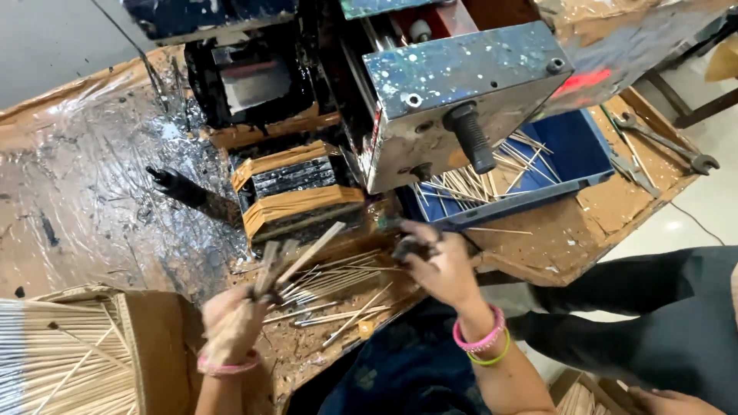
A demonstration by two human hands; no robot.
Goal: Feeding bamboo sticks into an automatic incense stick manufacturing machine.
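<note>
The left hand (231, 323) closes its grip on a bundle of thin wooden sticks (296, 265) near the tabletop's (584, 230) near edge; the right hand (434, 265) pinches a small dark clump (407, 247) right of it, near the blue plastic tray (573, 150).

Machine (461, 84) stands behind a tray (573, 146) holding thin sticks (480, 180); wrenches (665, 142) lie right of the tray, a stick-filled carton (150, 338) at near left.

Left hand (231, 323) gripping sticks (296, 265)
</note>
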